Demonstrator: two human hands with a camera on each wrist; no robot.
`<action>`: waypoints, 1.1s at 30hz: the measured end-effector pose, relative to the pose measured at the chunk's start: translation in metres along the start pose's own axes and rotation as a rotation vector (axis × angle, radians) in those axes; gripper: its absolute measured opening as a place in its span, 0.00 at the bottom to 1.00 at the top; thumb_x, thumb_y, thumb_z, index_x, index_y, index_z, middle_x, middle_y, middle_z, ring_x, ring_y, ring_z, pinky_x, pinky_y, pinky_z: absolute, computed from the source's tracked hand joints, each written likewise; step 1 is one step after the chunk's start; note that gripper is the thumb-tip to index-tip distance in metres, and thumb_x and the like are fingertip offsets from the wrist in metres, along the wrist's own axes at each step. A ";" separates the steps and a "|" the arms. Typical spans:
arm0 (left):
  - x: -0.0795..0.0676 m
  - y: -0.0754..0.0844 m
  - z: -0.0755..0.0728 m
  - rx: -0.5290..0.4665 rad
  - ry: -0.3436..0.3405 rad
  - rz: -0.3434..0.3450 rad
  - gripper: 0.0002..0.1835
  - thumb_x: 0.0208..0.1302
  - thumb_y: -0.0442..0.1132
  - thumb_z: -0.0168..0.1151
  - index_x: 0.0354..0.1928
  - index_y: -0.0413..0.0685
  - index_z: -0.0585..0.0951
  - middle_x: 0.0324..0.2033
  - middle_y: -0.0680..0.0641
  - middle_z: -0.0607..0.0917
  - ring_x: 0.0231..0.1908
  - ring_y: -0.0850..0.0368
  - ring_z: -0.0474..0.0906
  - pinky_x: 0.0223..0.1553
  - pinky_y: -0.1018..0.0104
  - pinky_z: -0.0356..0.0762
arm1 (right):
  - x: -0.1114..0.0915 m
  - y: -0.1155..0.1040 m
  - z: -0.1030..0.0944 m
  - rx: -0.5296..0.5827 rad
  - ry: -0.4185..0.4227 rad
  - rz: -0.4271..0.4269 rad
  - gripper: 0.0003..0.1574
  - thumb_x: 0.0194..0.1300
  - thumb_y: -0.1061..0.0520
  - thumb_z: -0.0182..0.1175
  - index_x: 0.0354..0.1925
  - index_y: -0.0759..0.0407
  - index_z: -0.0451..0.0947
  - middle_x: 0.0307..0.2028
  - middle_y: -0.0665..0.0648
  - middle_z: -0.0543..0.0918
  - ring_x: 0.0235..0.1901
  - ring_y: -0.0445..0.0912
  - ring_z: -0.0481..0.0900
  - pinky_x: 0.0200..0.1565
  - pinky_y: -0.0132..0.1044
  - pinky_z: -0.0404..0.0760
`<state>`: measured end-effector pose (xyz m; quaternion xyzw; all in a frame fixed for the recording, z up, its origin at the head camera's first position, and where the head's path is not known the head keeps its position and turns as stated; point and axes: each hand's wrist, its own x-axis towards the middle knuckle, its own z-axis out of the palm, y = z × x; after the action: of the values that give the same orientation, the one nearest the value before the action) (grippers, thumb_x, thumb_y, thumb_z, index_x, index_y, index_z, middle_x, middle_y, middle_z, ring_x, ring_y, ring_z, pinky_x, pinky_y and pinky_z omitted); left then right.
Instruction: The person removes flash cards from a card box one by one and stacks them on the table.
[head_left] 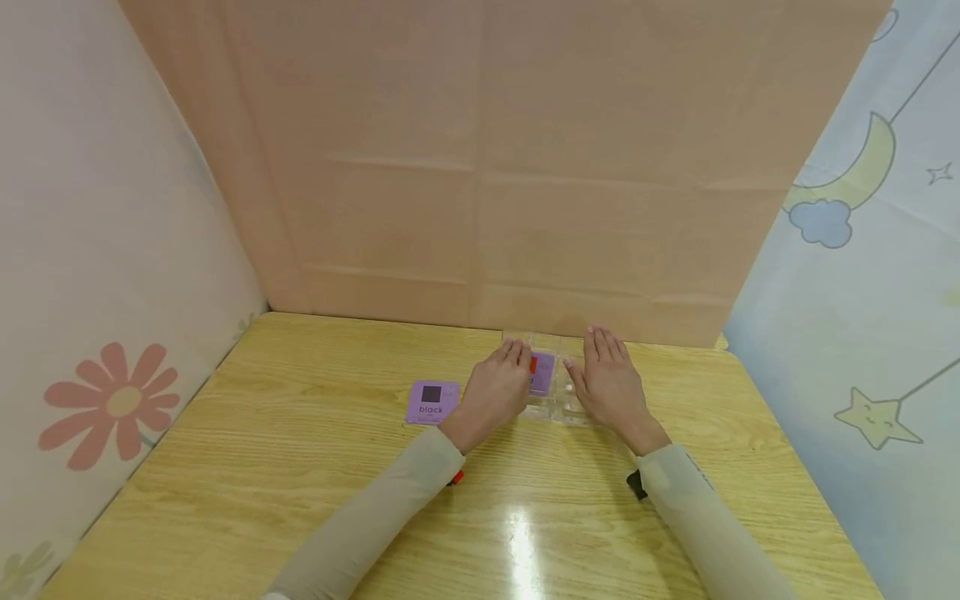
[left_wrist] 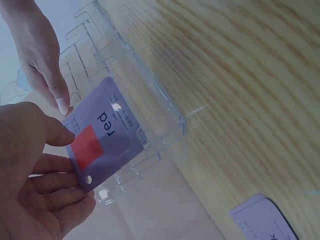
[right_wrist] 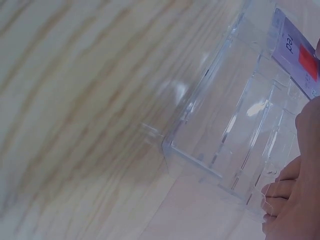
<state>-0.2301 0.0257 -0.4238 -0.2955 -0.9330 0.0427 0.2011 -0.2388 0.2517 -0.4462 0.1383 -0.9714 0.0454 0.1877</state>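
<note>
A clear plastic rack with stepped slots (head_left: 576, 413) stands at the far side of the table. In its left part is a purple card marked "red" (left_wrist: 102, 132), with a red square on it. My left hand (head_left: 497, 387) pinches this card by its edge, thumb on the face and fingers behind. The right hand (head_left: 611, 385) rests at the rack's right side, fingers stretched out and thumb apart, as the head view shows. In the right wrist view its fingertips lie at the rack's edge (right_wrist: 235, 192). The thumb tip points toward the card.
Left of the rack, a purple card marked "black" (head_left: 432, 402) lies flat on the wooden table (head_left: 285, 467). A peach-coloured cloth backdrop (head_left: 480, 208) rises right behind the rack, and patterned cloths hang at both sides.
</note>
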 end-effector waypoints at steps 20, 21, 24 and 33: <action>-0.006 0.001 -0.003 0.002 0.039 0.012 0.24 0.80 0.46 0.55 0.70 0.43 0.78 0.66 0.46 0.84 0.66 0.53 0.83 0.53 0.65 0.88 | -0.001 0.000 0.003 0.003 0.015 -0.004 0.46 0.83 0.42 0.48 0.76 0.80 0.56 0.75 0.79 0.64 0.77 0.71 0.63 0.79 0.64 0.61; -0.006 0.001 -0.003 0.003 0.038 0.014 0.24 0.79 0.46 0.56 0.70 0.44 0.79 0.65 0.46 0.84 0.65 0.53 0.83 0.52 0.65 0.88 | -0.001 0.000 0.002 0.002 0.015 -0.004 0.46 0.83 0.42 0.48 0.76 0.81 0.56 0.75 0.79 0.64 0.77 0.71 0.63 0.79 0.64 0.61; -0.006 0.000 -0.005 -0.015 0.027 0.011 0.23 0.78 0.44 0.59 0.69 0.45 0.79 0.65 0.47 0.85 0.65 0.53 0.83 0.47 0.66 0.90 | -0.001 0.000 0.002 -0.001 0.014 -0.005 0.46 0.83 0.43 0.48 0.76 0.81 0.57 0.75 0.79 0.64 0.77 0.71 0.63 0.79 0.64 0.60; -0.004 -0.004 -0.010 -0.077 -0.039 0.006 0.23 0.76 0.39 0.63 0.70 0.46 0.78 0.67 0.46 0.83 0.65 0.53 0.83 0.45 0.64 0.91 | -0.002 0.000 0.002 -0.013 0.020 -0.010 0.46 0.83 0.42 0.49 0.76 0.80 0.57 0.75 0.79 0.64 0.77 0.70 0.63 0.79 0.63 0.61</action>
<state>-0.2253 0.0196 -0.4148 -0.3047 -0.9368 0.0128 0.1712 -0.2379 0.2517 -0.4489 0.1414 -0.9690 0.0397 0.1987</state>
